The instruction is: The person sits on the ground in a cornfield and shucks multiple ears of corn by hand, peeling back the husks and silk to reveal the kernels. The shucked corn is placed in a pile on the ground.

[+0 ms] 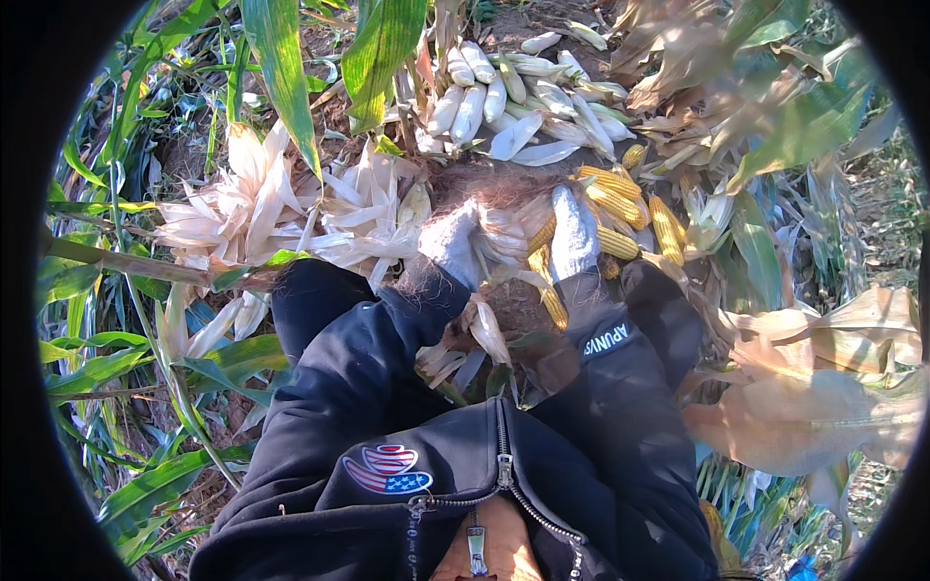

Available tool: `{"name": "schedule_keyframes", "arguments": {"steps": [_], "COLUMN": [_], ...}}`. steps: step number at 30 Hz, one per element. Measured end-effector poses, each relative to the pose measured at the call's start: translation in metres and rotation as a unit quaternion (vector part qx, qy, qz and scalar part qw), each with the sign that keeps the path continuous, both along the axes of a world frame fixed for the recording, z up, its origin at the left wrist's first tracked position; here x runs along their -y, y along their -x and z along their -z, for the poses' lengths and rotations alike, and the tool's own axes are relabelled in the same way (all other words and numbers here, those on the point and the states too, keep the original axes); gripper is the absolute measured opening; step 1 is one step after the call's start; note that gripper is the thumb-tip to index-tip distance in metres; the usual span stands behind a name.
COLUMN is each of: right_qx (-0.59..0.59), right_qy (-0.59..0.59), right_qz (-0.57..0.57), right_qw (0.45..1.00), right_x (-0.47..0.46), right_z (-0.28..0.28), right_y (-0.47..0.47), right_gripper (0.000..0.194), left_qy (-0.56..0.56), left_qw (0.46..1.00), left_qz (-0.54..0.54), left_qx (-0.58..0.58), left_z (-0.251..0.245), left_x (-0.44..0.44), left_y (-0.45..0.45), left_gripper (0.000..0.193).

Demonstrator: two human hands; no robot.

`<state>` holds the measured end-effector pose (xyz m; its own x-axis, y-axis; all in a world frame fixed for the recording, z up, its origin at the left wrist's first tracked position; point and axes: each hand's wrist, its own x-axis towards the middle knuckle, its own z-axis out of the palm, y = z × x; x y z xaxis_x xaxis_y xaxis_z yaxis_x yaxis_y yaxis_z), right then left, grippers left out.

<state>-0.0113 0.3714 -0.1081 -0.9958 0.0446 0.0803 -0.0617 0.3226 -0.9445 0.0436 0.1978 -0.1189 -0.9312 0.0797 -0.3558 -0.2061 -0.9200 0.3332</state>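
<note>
Both of my hands wear whitish, dirty work gloves. My left hand [449,243] is closed around a pale dry corn husk [505,236] that fans out to its right. My right hand [574,234] lies just across from it, back upward, with its fingertips at a tangle of brown corn silk [501,190]. What its fingers hold, if anything, is hidden. Bare yellow corn ears [616,197] lie on the ground against and beyond the right hand, and another yellow ear [554,294] shows between my forearms.
Pale ears still in husk [472,109] form a heap ahead. Stripped husks [254,200] pile up to the left. A corn stalk [156,267] reaches in beside my left knee. Green leaves [280,65] hang in front, and dry leaves [814,414] stand at the right.
</note>
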Motion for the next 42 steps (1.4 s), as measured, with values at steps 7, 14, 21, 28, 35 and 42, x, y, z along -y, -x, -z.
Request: {"name": "schedule_keyframes", "arguments": {"steps": [7, 14, 21, 28, 35, 42], "right_qx": [0.102, 0.094, -0.003, -0.051, 0.032, 0.056], "right_qy": [0.421, 0.472, 0.433, 0.350, 0.313, 0.324], "right_qz": [0.122, 0.207, 0.215, 0.000, -0.090, -0.075], "right_qw": [0.893, 0.852, 0.876, 0.935, 0.945, 0.941], "right_x": [-0.051, -0.093, -0.076, 0.000, 0.008, -0.016], "right_z": [0.003, -0.022, -0.043, -0.061, -0.059, -0.035], "right_y": [0.058, 0.066, 0.054, -0.003, -0.020, 0.007], "right_gripper": [0.046, 0.042, 0.039, 0.041, 0.042, 0.036], "left_qy": [-0.037, -0.003, 0.484, 0.783, 0.486, 0.290], "left_qw": [0.999, 0.992, 0.871, 0.548, 0.811, 0.881], "left_qz": [0.013, 0.005, -0.074, 0.018, 0.217, 0.251], "left_qx": [-0.020, -0.130, -0.042, -0.294, -0.244, -0.277], "left_z": [-0.015, -0.015, -0.040, -0.047, -0.038, -0.028], "left_x": [-0.002, 0.022, 0.082, 0.003, -0.010, -0.010], "left_y": [-0.010, -0.022, 0.007, -0.014, -0.013, -0.014], "left_gripper": [0.036, 0.037, 0.031, 0.098, 0.074, 0.074]}}
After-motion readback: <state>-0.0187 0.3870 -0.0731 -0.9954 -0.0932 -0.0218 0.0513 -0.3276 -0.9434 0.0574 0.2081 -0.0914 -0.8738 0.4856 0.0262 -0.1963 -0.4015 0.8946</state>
